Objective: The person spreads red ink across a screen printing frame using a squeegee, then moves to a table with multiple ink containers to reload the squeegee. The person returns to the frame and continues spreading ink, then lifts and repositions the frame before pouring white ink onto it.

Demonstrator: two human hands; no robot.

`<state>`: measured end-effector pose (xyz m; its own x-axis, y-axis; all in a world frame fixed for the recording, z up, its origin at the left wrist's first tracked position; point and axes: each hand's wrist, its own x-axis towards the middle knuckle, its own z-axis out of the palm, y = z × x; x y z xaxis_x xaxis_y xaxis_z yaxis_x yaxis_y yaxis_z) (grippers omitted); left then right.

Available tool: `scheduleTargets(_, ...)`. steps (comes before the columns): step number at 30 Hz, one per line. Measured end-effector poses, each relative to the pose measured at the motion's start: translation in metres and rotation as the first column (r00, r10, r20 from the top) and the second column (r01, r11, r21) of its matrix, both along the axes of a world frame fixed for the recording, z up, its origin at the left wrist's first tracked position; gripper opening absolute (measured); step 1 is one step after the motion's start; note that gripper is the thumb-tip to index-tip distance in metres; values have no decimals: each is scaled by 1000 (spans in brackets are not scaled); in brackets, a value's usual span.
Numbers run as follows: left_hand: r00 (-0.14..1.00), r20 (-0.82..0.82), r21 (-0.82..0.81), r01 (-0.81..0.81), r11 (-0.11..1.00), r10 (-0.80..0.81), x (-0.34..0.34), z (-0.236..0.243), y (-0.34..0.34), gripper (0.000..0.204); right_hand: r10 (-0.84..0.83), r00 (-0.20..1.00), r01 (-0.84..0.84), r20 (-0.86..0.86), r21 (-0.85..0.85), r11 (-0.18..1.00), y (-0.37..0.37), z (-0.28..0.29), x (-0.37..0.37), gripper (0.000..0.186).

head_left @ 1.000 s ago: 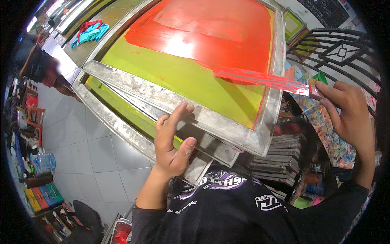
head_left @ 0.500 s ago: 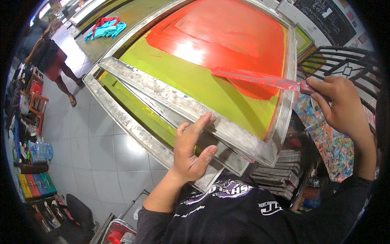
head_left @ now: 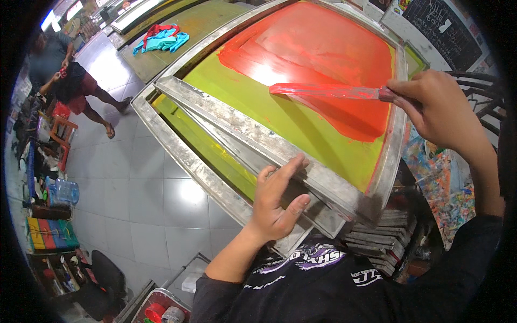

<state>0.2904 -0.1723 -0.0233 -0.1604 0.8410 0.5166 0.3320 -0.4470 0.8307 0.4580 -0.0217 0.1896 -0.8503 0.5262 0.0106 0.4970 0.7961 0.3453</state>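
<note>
Right hand (head_left: 431, 107) has the spatula (head_left: 323, 91) pinched by one end, probably so its whole length reaches over the red paint (head_left: 328, 40) on the screen (head_left: 355, 167). Left hand (head_left: 277, 210)'s loosely spread at the frame (head_left: 231, 123), maybe steadying it.

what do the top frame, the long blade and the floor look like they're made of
Top frame: probably metal, perhaps aluminium; dull silver-grey, stained and mottled.
Blade: metal or plastic, can't tell; glossy red paint coats most of it, with greyish streaks showing.
Floor: likely ceramic tile, smooth and glossy; straight joint lines and bright reflections.
</note>
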Motion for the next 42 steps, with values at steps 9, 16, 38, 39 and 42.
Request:
scheduleTargets(9, 999, -15, 11, -45, 999, 46, 3, 0, -1, 54, 33, 999, -34, 13, 86, 996, 4, -14, -56, 16)
scheduleTargets(16, 998, 22, -5, -53, 999, 53, 7, 1, -2, 53, 16, 990, -10, -141, 41, 999, 19, -36, -95, 22)
scheduleTargets(38, 984, 157, 22, -94, 995, 89, 20, -7, 2, 49, -454, 867, 452, -207, -60, 890, 32, 4, 177, 25)
scheduleTargets(39, 982, 164, 22, -100, 995, 95, 20, -8, 2, 49, -421, 882, 425, -209, -32, 905, 32, 3, 177, 25)
scheduleTargets(42, 985, 135, 13, -110, 994, 107, 20, -8, 4, 49, -309, 932, 316, -188, 8, 949, 49, -8, 180, 25)
